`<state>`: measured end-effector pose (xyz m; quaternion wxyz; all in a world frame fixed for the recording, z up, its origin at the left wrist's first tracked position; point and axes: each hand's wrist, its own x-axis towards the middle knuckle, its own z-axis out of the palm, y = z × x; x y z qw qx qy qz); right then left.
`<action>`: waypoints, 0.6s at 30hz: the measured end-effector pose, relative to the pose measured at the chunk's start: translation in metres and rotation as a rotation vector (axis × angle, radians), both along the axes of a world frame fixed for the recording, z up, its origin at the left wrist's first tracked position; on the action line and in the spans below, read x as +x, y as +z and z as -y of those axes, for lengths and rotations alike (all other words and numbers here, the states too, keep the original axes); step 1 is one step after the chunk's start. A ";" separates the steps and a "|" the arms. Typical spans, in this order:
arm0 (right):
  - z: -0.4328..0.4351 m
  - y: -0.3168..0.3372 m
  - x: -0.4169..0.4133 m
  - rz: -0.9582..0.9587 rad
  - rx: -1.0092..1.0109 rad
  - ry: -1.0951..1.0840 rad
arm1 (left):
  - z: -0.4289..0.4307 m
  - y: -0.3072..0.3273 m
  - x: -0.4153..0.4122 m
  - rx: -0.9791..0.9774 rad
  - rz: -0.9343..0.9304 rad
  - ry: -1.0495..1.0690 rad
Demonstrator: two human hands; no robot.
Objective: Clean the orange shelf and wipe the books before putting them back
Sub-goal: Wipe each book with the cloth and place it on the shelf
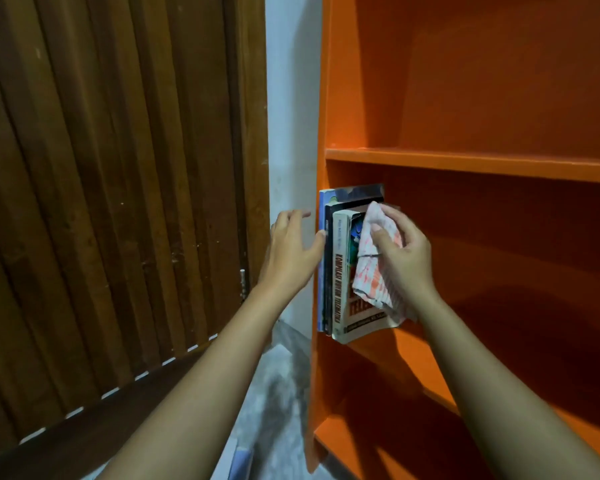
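R hand (400, 251) grips cloth (378, 271) on books (342, 271); L hand (291, 251) spread wide beside

Shelf unit (465, 161) right of frame; slatted door (118, 168) left; strip of wall (291, 98) between them. Books (340, 271) upright at far left end of middle compartment, against unit's left side panel, spines outward (three or so, count unclear). Left hand (291, 258) just left of books, thumb touching outermost spine. Right hand (402, 251) right of books, pressing cloth (374, 268) on front cover of nearest book. Floor (274, 393) below, between door and unit.
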<state>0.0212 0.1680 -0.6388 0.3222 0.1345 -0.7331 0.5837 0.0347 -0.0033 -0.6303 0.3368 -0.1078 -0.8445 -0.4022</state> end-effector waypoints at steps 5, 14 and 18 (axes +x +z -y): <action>0.065 -0.010 0.012 -0.085 0.324 0.029 | 0.064 -0.021 0.019 -0.198 0.092 0.147; 0.183 -0.146 0.009 0.356 0.672 0.223 | 0.186 -0.157 0.046 -0.194 0.502 0.271; 0.211 -0.247 0.009 0.583 0.770 0.315 | 0.225 -0.243 0.053 -0.105 0.715 0.265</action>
